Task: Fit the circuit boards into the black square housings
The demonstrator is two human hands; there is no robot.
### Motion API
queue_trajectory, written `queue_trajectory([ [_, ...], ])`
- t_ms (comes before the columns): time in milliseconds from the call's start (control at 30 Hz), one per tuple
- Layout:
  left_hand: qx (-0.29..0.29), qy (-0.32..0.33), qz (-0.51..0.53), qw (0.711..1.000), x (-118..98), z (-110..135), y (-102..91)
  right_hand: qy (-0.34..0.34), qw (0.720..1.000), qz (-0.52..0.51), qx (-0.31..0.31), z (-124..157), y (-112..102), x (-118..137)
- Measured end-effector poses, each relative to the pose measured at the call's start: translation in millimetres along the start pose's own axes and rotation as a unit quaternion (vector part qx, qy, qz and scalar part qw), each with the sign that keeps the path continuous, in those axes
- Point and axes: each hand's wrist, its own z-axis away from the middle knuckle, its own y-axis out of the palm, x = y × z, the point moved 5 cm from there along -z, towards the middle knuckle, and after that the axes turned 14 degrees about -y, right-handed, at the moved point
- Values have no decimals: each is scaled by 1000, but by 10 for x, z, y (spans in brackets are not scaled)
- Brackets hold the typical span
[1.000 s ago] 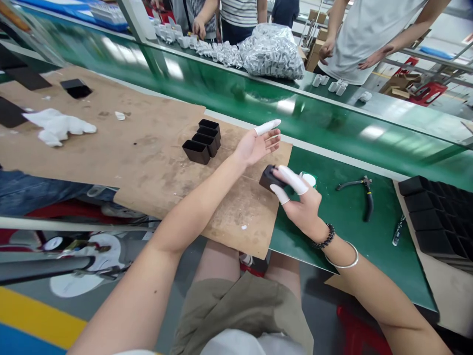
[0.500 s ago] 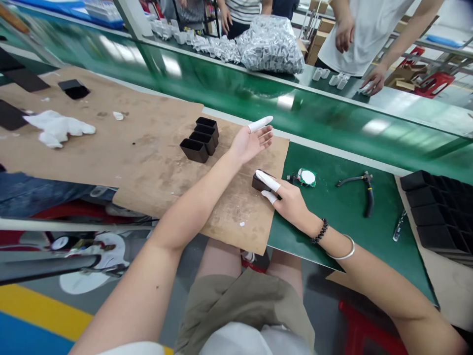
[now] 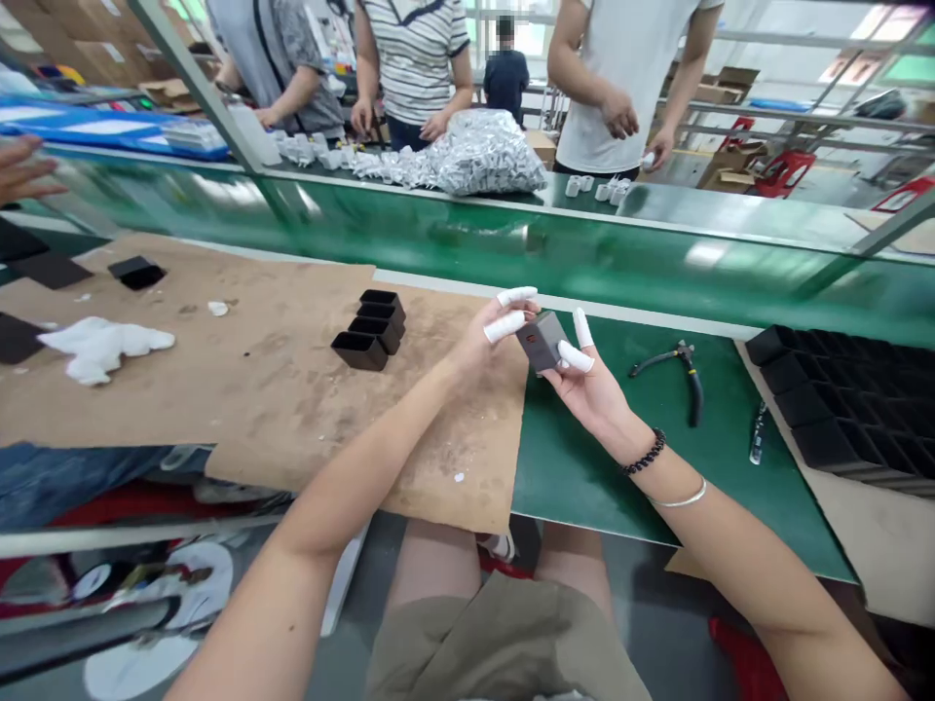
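Both hands meet over the edge of the brown cardboard sheet (image 3: 241, 389) and hold one small black plastic housing (image 3: 542, 342) between them, lifted above the bench. My right hand (image 3: 588, 375) cradles it from below and the right, white finger cots on thumb and forefinger. My left hand (image 3: 495, 326) pinches its left side with cot-covered fingertips. A row of several open black housings (image 3: 369, 329) stands on the cardboard to the left of my left hand.
Black pliers (image 3: 683, 373) and a small tool (image 3: 758, 432) lie on the green mat; a tray of black housings (image 3: 847, 409) sits far right. A white cloth (image 3: 102, 346) lies left. Beyond the green conveyor (image 3: 467, 229), people stand by a bag of white parts (image 3: 482, 156).
My right hand has lifted the black housing off the cardboard and turned it up. My left hand, open before, has closed onto it. The camera view has tilted upward.
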Motion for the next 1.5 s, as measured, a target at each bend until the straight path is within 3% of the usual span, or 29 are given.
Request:
queue_trajectory([
  [100, -41, 127, -117, 984, -52, 167, 212, -1, 999, -45, -22, -58, -110, 12],
  [200, -118, 191, -198, 954, -79, 301, 306, 6, 998, -52, -31, -45, -108, -16],
  [300, -141, 201, -233, 941, -93, 347, 331, 8, 996, -69, -49, -4, -78, -55],
  [567, -171, 159, -255, 938, -40, 309, 289, 4, 997, -38, -61, 62, -83, -59],
  [733, -130, 169, -183, 960, -55, 324, 319, -33, 998, 46, -13, 25, -96, 94],
  [867, -104, 215, -204, 950, -86, 374, 398, -120, 985, 118, -45, 27, -81, 311],
  [967, -142, 182, -268, 935, -75, 367, 386, -210, 954, 209, -42, 84, 17, 474],
  [1033, -132, 129, -286, 940, -60, 327, 359, -249, 932, 262, -22, 129, 94, 526],
  [1167, -2, -2, -176, 984, -8, 221, 320, -267, 917, 296, 17, 170, 164, 511],
  [1233, 25, -40, -116, 992, 1, 189, 292, -278, 915, 293, 20, 164, 158, 510],
  [1367, 1, -19, -75, 997, -23, 172, 266, -327, 886, 328, 8, 152, 132, 579],
  [1500, 32, -15, -63, 997, -24, 187, 346, -353, 854, 376, 71, 134, 171, 624],
])
